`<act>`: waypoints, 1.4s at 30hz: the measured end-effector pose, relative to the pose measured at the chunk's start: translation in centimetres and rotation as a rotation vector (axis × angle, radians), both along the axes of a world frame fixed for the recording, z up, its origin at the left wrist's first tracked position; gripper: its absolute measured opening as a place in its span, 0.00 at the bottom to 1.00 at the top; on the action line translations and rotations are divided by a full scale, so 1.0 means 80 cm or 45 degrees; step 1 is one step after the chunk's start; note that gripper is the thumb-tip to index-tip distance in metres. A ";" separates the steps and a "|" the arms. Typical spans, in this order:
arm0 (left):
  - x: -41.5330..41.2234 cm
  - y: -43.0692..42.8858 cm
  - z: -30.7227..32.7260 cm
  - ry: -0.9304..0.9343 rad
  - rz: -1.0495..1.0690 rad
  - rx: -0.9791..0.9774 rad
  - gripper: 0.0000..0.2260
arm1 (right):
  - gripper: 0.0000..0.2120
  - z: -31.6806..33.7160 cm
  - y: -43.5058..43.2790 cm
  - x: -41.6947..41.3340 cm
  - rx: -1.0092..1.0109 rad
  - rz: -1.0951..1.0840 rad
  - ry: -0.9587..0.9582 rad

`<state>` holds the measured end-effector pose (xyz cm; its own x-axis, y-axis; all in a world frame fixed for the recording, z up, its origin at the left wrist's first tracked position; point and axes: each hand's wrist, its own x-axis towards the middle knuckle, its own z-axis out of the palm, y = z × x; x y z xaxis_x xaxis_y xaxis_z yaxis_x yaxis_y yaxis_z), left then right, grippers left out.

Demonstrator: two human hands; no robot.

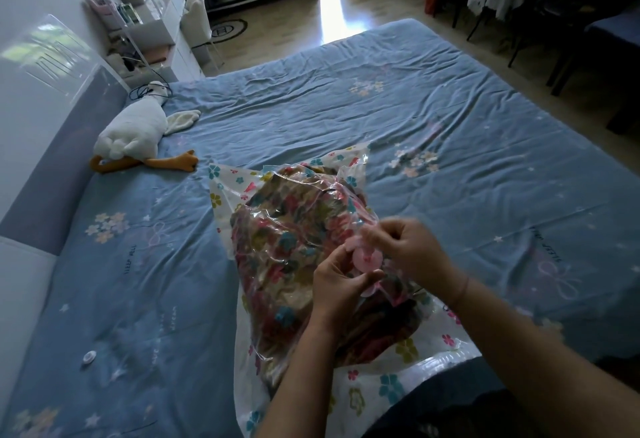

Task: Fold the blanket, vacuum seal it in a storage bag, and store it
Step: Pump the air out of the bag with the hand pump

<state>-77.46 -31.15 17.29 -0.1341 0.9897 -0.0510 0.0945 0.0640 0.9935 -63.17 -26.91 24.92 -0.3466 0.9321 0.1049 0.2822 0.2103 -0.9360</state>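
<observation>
Left hand (341, 287) gripping pink valve (367, 260) from near side, right hand (410, 250) pinching its far edge; valve sitting between them atop storage bag (367, 392) holding blanket (287, 247).

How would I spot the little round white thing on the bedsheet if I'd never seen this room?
Start at the blue bed. Left of the clear flowered storage bag, toward the near left edge, lies a small white disc. Unlike the big white goose toy farther up, it is flat, coin-shaped and alone.
</observation>
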 end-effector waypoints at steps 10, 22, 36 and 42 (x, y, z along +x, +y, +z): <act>-0.001 0.007 0.002 -0.040 0.008 -0.020 0.26 | 0.20 0.084 0.010 0.002 0.260 -0.004 0.353; -0.002 0.006 0.007 -0.013 0.007 0.002 0.26 | 0.22 0.087 0.005 0.002 0.227 0.030 0.428; 0.000 0.002 0.005 0.014 -0.008 0.000 0.26 | 0.24 0.075 -0.004 0.005 0.390 -0.043 0.241; 0.000 -0.002 0.002 0.023 -0.020 0.005 0.24 | 0.21 -0.013 0.001 0.005 0.047 -0.058 -0.389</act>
